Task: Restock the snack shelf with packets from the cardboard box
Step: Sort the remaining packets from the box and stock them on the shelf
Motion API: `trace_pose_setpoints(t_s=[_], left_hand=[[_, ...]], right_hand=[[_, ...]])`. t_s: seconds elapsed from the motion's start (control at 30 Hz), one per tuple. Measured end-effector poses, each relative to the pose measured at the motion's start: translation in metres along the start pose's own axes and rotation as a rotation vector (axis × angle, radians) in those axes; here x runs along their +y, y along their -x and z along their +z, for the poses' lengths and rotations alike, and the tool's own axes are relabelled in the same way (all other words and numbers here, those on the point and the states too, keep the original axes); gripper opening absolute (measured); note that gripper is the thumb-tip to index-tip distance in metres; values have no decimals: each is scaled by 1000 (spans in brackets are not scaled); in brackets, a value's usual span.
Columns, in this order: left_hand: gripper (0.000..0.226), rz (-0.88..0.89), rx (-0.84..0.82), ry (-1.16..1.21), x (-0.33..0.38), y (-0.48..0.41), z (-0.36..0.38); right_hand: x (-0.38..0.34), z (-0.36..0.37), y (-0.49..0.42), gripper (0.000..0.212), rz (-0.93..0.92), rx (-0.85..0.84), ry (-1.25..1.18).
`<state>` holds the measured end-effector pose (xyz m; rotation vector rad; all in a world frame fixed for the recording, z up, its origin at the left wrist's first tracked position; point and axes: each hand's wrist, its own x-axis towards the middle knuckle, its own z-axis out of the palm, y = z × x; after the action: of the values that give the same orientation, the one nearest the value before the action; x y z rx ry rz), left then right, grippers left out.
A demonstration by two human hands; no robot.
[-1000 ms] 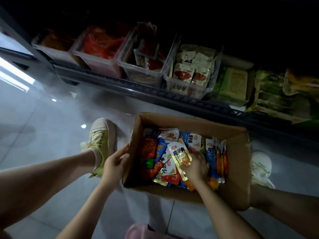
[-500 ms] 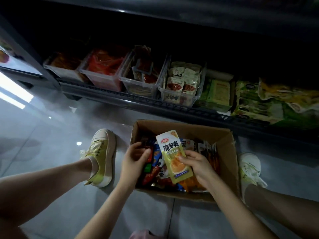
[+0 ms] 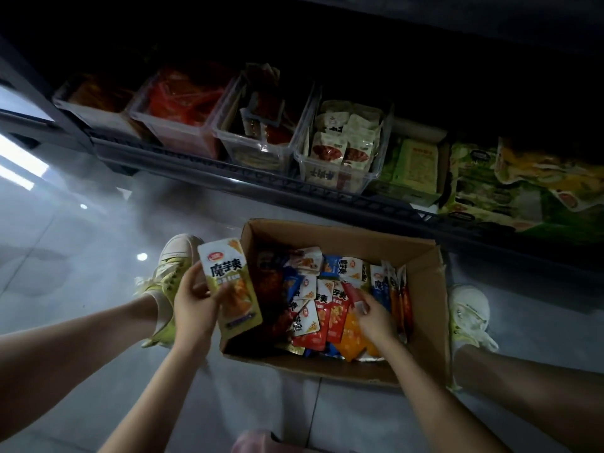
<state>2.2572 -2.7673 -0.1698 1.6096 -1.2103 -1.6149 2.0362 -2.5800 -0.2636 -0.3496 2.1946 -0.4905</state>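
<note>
The left grip is holding a yellow packet beside the cardboard box, freeing the right grip, which is digging among the loose packets; whether it is pinching one, I cannot tell

Open cardboard box lower centre, heaped with mixed packets; yellow-green packet held upright at left wall; snack shelf above.

That yellow-green packet has a white top with black lettering; cardboard box is plain brown, packets inside mostly red, blue, orange. Left sneaker lime-yellow.
</note>
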Motion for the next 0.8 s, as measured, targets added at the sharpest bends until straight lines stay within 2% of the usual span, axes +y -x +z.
trace_pose_setpoints(t_s=[0.07,0.17,0.23,0.3,0.4,0.43,0.5,0.57,0.67,0.8], left_hand=[[53,-2,14,8,0,-7,-3],[52,14,18,33,2,-13,-3],[53,22,7,37,4,-15,-1],[52,30,-8,47,5,-18,2],[52,35,-16,57,6,-21,7],[53,30,-22,60,6,-21,8],[53,13,-46,61,5,-21,10],[51,15,-61,49,5,-20,11],[51,23,-56,40,5,-19,13],[55,17,-56,34,7,-18,13]], right_hand=[[2,4,-9,52,0,-38,112],[5,21,-12,74,-142,-103,301],[4,32,-5,79,-176,-100,408],[0,38,5,81,-227,-155,411],[-1,38,12,74,-197,-288,217],[0,36,10,65,-181,-274,193],[-2,24,4,52,-165,-133,241],[-3,11,-7,50,-176,-5,312],[-3,15,-14,53,-140,-29,395],[-8,30,-9,43,-152,108,377]])
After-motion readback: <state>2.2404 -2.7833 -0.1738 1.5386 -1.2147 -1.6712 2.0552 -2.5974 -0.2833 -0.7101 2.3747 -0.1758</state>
